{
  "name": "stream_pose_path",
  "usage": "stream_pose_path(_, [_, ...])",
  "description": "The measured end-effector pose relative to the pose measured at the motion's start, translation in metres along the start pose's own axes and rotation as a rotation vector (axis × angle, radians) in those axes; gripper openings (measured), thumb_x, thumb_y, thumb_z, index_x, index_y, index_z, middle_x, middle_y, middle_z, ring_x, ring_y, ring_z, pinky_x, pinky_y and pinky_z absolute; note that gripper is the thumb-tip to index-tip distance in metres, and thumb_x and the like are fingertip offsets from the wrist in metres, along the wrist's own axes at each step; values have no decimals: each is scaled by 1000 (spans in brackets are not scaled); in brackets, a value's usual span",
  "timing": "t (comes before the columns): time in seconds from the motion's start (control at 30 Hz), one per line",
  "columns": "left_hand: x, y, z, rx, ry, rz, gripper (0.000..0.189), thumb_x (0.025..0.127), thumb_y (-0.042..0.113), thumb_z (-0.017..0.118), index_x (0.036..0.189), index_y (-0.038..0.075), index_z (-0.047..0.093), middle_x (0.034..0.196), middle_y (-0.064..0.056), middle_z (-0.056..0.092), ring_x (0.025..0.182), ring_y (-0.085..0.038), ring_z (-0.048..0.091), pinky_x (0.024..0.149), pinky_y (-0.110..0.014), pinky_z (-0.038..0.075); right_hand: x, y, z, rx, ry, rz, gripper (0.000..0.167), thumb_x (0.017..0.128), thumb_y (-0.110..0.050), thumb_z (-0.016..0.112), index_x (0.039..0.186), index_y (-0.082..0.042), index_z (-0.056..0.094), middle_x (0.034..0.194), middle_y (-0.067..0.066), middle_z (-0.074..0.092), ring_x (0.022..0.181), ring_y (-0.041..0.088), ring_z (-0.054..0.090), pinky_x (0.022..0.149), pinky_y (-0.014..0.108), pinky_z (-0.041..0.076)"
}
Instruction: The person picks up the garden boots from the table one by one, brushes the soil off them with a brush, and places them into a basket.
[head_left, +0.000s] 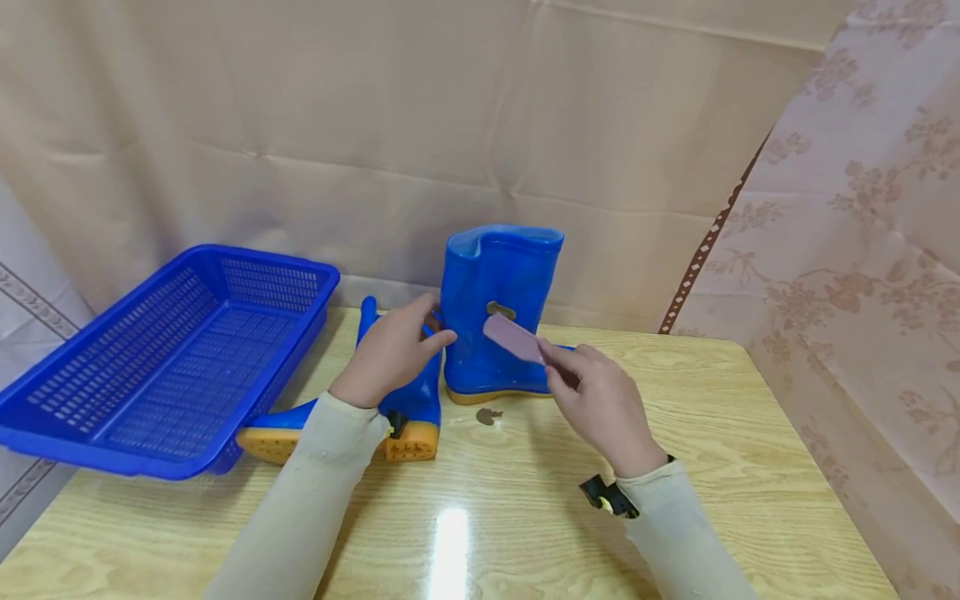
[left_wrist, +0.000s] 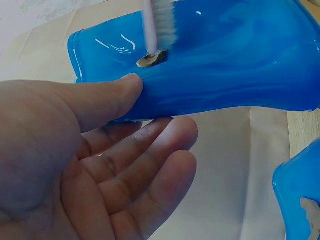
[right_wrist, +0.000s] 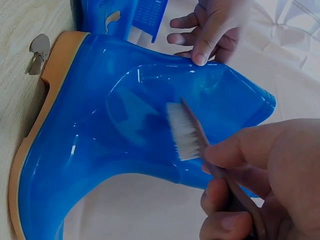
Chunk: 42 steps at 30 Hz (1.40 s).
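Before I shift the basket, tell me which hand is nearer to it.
Left: the left hand is right of the basket, at the upright boot; the right hand, holding the brush, is farther right.

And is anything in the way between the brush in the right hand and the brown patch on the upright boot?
Nothing visible: in the left wrist view the brush overlaps the edge of the brown patch, with nothing between them. The left hand is at the edge of the upright boot, beside the patch.
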<state>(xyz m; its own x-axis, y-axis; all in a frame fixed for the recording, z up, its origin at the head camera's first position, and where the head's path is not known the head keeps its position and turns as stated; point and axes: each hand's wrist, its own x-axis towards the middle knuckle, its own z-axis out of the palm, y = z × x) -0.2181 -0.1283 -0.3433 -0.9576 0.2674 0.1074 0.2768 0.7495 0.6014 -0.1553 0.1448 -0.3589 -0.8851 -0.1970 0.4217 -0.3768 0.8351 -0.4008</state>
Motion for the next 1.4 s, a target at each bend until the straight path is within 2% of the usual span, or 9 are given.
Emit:
stream_pose_path(0.2, [-2,-1,0,-9,2,-5,35,104,34,64,131,13,56,114,-8,70,96,-25,68,85,-44,58,1,0,1,-12,10,-39,34,98,-14,68,131,-17,73,70,-3,50,58,12,41,47,27,32])
stream_pose_path(0.43, [-1,-1,-1,-9,-1,-3,36,104,35,64,132,14,55,113,-7,69,96,-25,68,85,-44,59,3,-2,0,12,172,-101,35,98,-14,70,133,-15,72,75,-2,55,59,11,42,47,26,31])
stream_pose_path(0.53, [0,0,-1,-10,-6,-6,39,104,35,64,135,14,54,114,-8,69,97,-26,68,85,-44,59,3,-2,0,24,213,-104,39,98,-12,71,136,-14,69,78,1,57,61,11,42,48,26,32])
stream_pose_path(0.63, [0,1,-1,-8,-10,-11,41,104,35,64,137,13,53,116,-8,69,97,-26,68,86,-44,59,3,-2,0,18,197,-93,40,98,-11,72,138,-15,68,81,1,58,62,12,44,49,26,34])
stream_pose_path(0.9, [1,0,-1,-11,-14,-13,43,105,35,63,139,12,53,118,-9,69,99,-26,69,88,-45,59,2,0,1,-19,53,-37,35,99,-13,70,134,-17,71,76,0,55,60,12,42,48,27,33])
stream_pose_path(1.13, [1,0,-1,-19,-12,-16,42,105,35,63,139,12,53,118,-9,69,101,-27,68,90,-46,58,2,0,0,-36,9,-51,33,97,-12,70,129,-16,75,71,-2,51,57,12,40,47,27,32])
stream_pose_path(1.2, [0,0,-1,-22,-11,-13,41,105,35,63,138,13,53,117,-9,69,100,-27,68,89,-46,58,2,0,0,-33,43,-67,33,97,-13,70,129,-16,75,71,-2,52,57,11,40,46,27,31])
stream_pose_path(1.33, [0,-1,-1,-21,-9,-8,40,105,34,63,137,13,53,115,-8,69,97,-26,68,87,-45,58,3,1,0,-9,181,-108,35,96,-12,72,131,-16,74,75,0,57,58,10,41,47,26,31])
stream_pose_path(1.4, [0,-1,-1,-18,-10,-5,40,105,35,63,138,14,53,115,-8,70,97,-26,68,87,-45,58,3,1,-1,0,220,-117,37,95,-11,74,132,-16,72,77,1,59,59,10,42,48,25,31])
